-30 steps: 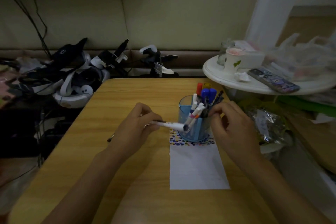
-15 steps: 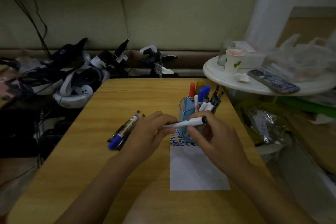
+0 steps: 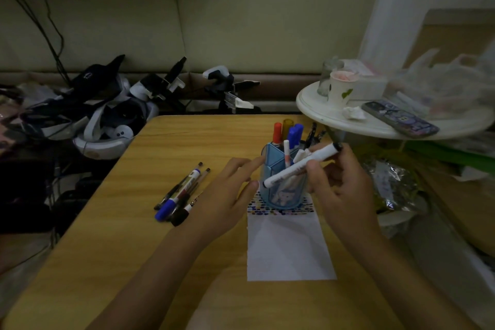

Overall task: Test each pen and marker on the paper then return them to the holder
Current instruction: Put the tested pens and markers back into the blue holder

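Observation:
My right hand [image 3: 338, 185] grips a white marker with a black cap [image 3: 300, 166], tilted in front of the blue translucent holder [image 3: 284, 185]. The holder stands on the far end of a white paper sheet [image 3: 288, 246] with rows of coloured marks and keeps several pens and markers, red, orange and blue caps up. My left hand [image 3: 227, 195] hovers just left of the holder with fingers stretched, holding nothing. Several pens and markers [image 3: 182, 193] lie on the wooden table [image 3: 134, 222] to the left of that hand.
A round white side table [image 3: 375, 126] at the right carries a paper cup [image 3: 342, 87], a glass, a phone [image 3: 399, 118] and plastic bags. Headsets and cables [image 3: 88, 115] are piled beyond the table's far left edge. Foil packaging lies at the right.
My left hand let go of the white marker and its fingers straightened. My right hand took the marker and lifted its capped end up to the right, in front of the holder.

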### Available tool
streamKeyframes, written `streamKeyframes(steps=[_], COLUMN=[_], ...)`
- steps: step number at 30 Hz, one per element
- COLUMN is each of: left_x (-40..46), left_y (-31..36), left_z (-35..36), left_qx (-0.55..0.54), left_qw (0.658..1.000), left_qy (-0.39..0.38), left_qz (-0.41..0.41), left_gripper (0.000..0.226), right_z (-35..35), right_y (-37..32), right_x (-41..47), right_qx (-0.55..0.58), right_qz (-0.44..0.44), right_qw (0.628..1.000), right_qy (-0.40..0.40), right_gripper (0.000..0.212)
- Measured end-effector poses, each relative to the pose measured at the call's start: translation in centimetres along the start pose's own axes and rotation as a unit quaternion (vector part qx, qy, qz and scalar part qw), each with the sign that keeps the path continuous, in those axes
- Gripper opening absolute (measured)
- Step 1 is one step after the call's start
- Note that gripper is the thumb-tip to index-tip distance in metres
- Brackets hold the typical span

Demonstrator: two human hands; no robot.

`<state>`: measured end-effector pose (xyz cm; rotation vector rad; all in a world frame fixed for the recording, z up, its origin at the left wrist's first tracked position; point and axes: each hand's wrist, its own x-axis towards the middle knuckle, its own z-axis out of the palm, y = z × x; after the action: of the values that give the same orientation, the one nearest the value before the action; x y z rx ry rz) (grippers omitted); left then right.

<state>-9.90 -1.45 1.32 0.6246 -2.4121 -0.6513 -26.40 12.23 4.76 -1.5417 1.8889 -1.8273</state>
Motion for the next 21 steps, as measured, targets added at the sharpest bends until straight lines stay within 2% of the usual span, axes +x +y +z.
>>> streamKeyframes(steps=[5, 10, 21], left_x=[0.1, -0.2, -0.1], left_y=[0.2, 0.1, -0.4], left_z=[-0.2, -0.2, -0.4], left_qx=[-0.003, 0.002, 0.031], left_qw=[0.999, 1.000, 0.999], left_qy=[0.024, 0.017, 0.020], left_qz=[0.026, 0.007, 0.029], left_gripper=[0.041, 0.049, 0.047], right_z=[-0.4, -0.8, -0.5], right_y=[0.0, 0.0, 1.0], right_x=[0.6, 1.0, 1.8], right_qx=[0.030, 0.042, -0.030], right_qz=[-0.022, -0.035, -0.030], right_qw=[0.998, 0.995, 0.997], right_qy=[0.052, 0.085, 0.065], right_gripper=[0.019, 0.031, 0.034])
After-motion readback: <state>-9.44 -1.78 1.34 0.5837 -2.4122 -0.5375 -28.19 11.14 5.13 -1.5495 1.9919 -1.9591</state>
